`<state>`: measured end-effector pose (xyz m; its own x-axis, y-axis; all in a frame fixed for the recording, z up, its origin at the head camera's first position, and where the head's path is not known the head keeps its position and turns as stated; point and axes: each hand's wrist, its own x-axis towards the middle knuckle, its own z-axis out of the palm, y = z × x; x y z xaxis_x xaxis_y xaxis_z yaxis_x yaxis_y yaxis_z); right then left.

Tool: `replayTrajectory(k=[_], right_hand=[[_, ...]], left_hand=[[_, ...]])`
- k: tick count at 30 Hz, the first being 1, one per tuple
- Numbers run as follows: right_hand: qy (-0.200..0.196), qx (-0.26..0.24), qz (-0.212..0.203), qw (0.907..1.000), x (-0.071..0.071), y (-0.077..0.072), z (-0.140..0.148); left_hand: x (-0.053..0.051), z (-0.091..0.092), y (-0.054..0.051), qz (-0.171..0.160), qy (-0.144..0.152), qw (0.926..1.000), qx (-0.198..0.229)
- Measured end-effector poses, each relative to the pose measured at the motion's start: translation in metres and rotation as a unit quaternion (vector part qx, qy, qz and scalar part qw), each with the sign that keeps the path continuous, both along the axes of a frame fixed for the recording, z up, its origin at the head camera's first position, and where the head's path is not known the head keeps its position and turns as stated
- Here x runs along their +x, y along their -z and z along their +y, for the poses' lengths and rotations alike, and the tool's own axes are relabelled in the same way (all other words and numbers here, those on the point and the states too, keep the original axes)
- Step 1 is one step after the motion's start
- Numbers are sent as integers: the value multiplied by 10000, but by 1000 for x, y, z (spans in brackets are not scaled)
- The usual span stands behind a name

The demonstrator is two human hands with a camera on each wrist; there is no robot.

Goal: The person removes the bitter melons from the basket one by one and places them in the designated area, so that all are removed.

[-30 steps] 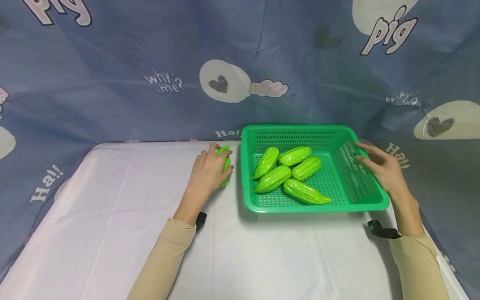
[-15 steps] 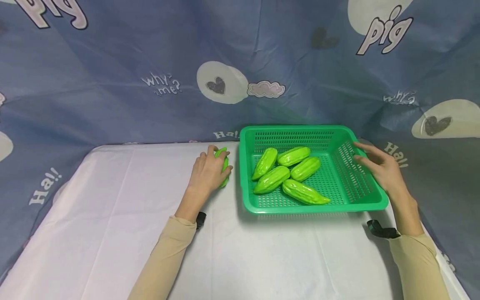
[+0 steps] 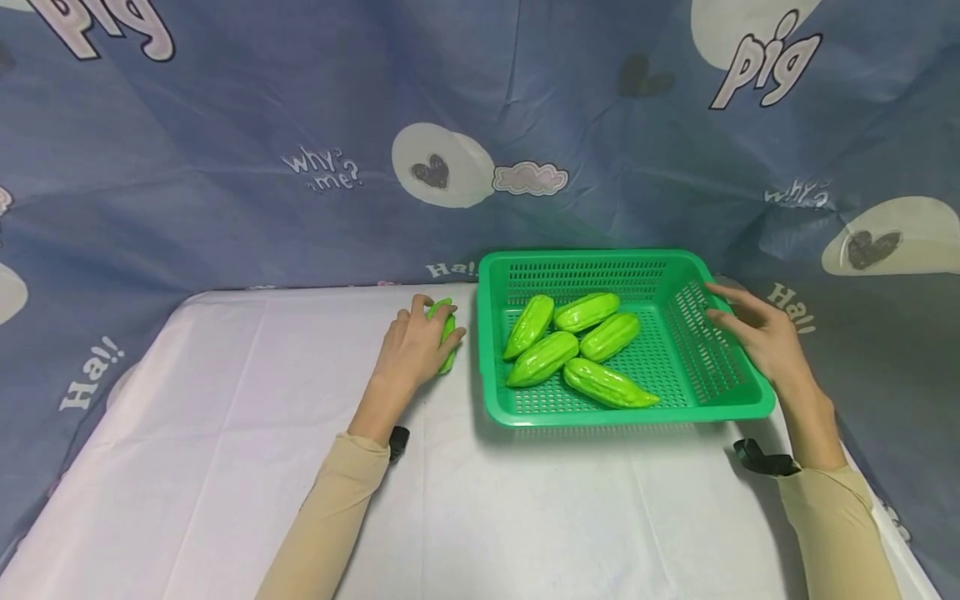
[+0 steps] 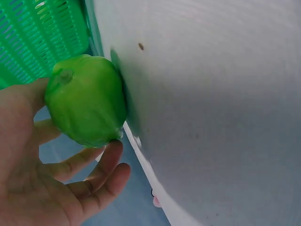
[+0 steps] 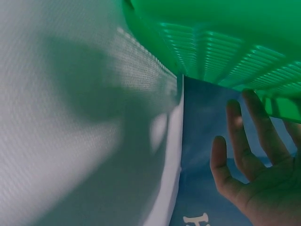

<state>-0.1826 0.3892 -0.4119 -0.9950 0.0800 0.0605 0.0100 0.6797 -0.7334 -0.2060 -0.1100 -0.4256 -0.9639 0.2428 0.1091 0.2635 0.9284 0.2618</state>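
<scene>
My left hand (image 3: 408,346) holds a bright green, ridged bitter melon (image 4: 87,101) on the white tablecloth, just left of the green basket (image 3: 630,416). In the left wrist view the thumb lies along one side of the melon and fingers curve under the other. Its blunt end faces that camera, and its side touches the cloth. Several more bitter melons (image 3: 543,359) lie inside the basket, mostly toward its left. My right hand (image 3: 772,342) rests on the basket's right rim, thumb over the inside. The right wrist view has its other fingers (image 5: 238,136) stretched out below the basket's wall.
A white cloth (image 3: 555,517) covers the table, which meets a blue printed curtain (image 3: 315,225) at the back and sides. The basket has slotted walls and stands near the back edge. Dark straps (image 3: 763,460) sit at both wrists.
The head view has shifted slightly. My left fingers have settled a little on the bitter melon, whose far end sits slightly lower. My right hand and the basket stay in place.
</scene>
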Motion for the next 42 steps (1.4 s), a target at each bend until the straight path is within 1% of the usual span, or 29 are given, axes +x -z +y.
replayTrajectory(k=[3, 7, 10, 14, 16, 19, 22, 27, 35, 42], right_hand=[[-11, -42, -19, 10000, -1, 0, -1], [-24, -65, -22, 10000, -1, 0, -1], [-26, -12, -23, 10000, -1, 1, 0], [31, 148, -41, 9999, -1, 1, 2], [56, 189, -42, 9998, 0, 2, 2], [70, 183, -32, 9998, 0, 2, 2], [70, 148, -7, 9999, 0, 2, 1], [63, 109, 10, 9999, 0, 2, 1], [50, 114, 13, 9999, 0, 3, 1], [58, 130, -25, 9999, 0, 2, 1]], left_hand=[[2, -2, -3, -76, -13, 10000, 1], [5, -4, -11, -323, 54, 9995, -46], [9, -7, -19, -516, 249, 9982, -150], [14, -10, -27, -787, 566, 9951, -196], [16, -11, -29, -910, 676, 9934, -180], [17, -11, -29, -1006, 785, 9916, -207], [17, -11, -29, -1005, 841, 9910, -259], [16, -11, -26, -932, 851, 9916, -277], [14, -11, -20, -742, 835, 9936, -171], [12, -10, -17, -611, 827, 9946, -137]])
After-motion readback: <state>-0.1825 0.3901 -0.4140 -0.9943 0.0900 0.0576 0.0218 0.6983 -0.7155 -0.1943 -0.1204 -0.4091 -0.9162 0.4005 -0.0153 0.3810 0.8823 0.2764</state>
